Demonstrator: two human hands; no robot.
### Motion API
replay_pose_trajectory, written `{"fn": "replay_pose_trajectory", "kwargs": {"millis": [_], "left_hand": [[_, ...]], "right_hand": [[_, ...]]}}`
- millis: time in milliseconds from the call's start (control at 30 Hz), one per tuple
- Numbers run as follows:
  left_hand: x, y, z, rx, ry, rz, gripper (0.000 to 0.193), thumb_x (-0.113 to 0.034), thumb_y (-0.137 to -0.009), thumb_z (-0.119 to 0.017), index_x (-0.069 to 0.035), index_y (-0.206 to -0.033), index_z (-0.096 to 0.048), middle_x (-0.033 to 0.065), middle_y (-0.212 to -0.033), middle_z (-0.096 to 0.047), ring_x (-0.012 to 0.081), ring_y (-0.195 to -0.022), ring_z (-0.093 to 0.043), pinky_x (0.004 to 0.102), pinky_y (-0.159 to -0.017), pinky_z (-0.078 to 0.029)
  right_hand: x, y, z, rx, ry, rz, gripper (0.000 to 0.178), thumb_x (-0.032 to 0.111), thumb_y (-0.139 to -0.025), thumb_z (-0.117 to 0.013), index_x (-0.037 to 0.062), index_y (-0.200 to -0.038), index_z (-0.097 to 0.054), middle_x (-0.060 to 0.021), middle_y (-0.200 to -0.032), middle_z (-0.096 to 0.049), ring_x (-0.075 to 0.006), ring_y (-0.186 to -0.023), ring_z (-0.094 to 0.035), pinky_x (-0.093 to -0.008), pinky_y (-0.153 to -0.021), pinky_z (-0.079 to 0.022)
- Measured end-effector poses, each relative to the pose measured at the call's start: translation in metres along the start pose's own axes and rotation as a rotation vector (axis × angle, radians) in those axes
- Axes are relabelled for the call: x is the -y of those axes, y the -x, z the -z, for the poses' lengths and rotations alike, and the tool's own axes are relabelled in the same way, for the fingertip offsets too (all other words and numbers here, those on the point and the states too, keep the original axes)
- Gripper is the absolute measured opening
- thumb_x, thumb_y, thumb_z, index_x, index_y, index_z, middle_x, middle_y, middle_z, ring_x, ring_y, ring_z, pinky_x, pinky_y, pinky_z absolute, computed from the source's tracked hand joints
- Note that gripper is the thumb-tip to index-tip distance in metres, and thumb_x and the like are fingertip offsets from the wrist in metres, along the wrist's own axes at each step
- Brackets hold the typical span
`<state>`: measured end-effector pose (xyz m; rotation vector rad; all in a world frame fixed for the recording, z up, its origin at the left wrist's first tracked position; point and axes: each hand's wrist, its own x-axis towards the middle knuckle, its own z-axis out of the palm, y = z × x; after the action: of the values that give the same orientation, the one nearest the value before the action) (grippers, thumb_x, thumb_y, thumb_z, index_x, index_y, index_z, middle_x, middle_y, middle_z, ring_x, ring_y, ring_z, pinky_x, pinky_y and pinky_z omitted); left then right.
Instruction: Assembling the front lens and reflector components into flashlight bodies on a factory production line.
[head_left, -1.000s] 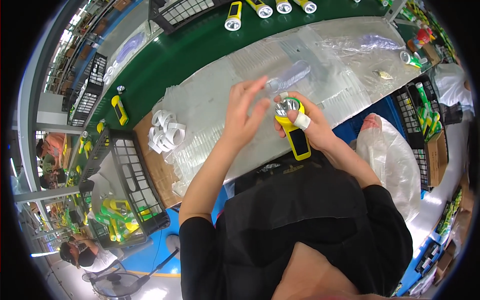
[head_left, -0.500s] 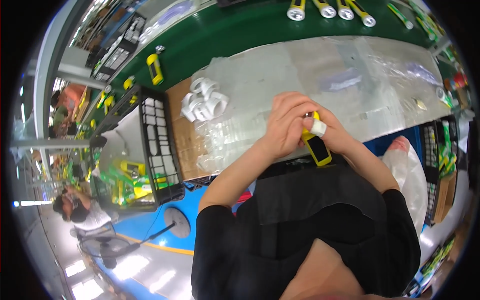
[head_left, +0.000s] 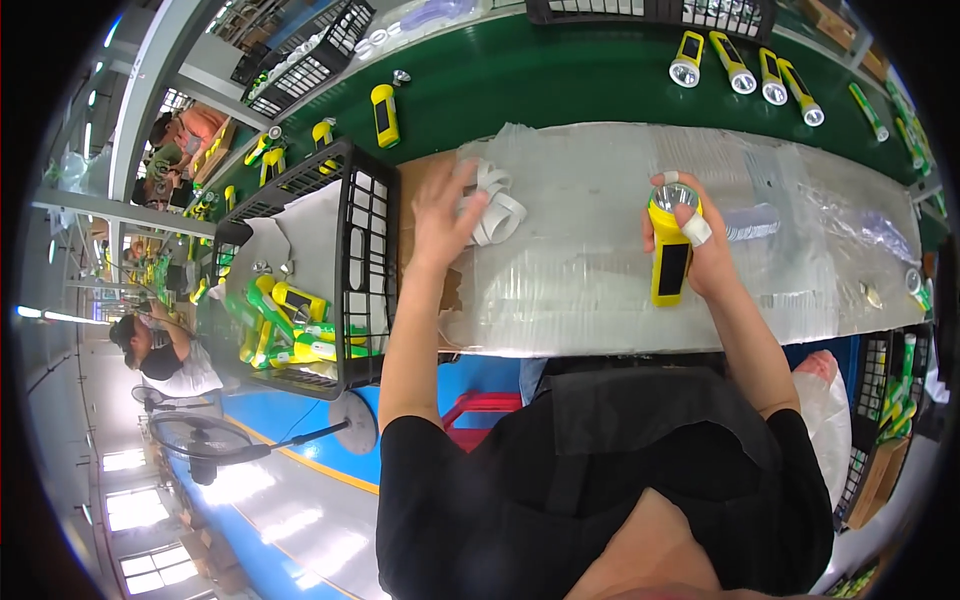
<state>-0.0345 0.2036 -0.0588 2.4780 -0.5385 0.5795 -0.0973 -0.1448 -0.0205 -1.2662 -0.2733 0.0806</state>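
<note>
My right hand is closed around a yellow flashlight with a dark panel on its side. The flashlight's clear reflector end points away from me, and my thumb lies near that end. White wraps cover parts of the thumb and a finger. Over on the left, my left hand is spread at a small pile of white plastic rings. Its fingertips reach the edge of the pile; whether they touch a ring I cannot tell.
A plastic-covered board lies before me on a green bench. To the left stands a black crate with green and yellow flashlights. More flashlights lie along the far side. A pedestal fan stands on the floor.
My hands have come apart. The left has gone left to the white rings and opened; the right has lifted the flashlight away from my body, over the board. The view has also shifted.
</note>
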Motion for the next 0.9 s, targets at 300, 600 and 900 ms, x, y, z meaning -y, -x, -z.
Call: {"fn": "replay_pose_trajectory", "kwargs": {"millis": [300,600,900], "left_hand": [[-0.103,-0.018,-0.068,0.013,0.019,-0.163,0.06,-0.052,-0.079,-0.07,-0.021,-0.129,-0.06,0.0167,-0.132,-0.055,0.0379,-0.125,-0.048,0.0525,-0.1,-0.037],[-0.045,-0.078,-0.058,-0.292,-0.168,-0.119,0.045,-0.038,-0.085,-0.068,-0.011,-0.121,-0.062,0.0156,-0.11,-0.064,0.035,-0.104,-0.058,0.0446,-0.086,-0.047],[-0.024,-0.085,-0.042,0.053,0.246,0.236,0.052,-0.021,-0.083,-0.074,-0.009,-0.131,-0.057,0.0131,-0.107,-0.064,0.0253,-0.094,-0.063,0.0358,-0.084,-0.052]], "right_hand": [[-0.009,-0.026,0.009,-0.115,0.015,0.091,0.058,0.049,-0.093,-0.056,0.0029,-0.126,-0.046,-0.011,-0.08,-0.057,-0.0166,-0.069,-0.055,-0.0285,-0.062,-0.044],[-0.006,-0.019,0.026,-0.131,0.062,0.203,0.055,0.047,-0.094,-0.056,0.0031,-0.126,-0.046,-0.0115,-0.08,-0.057,-0.0164,-0.07,-0.056,-0.0291,-0.064,-0.045],[-0.009,-0.013,0.025,-0.048,0.057,0.236,0.05,0.039,-0.093,-0.06,0.0039,-0.125,-0.046,-0.0115,-0.082,-0.059,-0.0169,-0.072,-0.057,-0.0304,-0.066,-0.047]]}}
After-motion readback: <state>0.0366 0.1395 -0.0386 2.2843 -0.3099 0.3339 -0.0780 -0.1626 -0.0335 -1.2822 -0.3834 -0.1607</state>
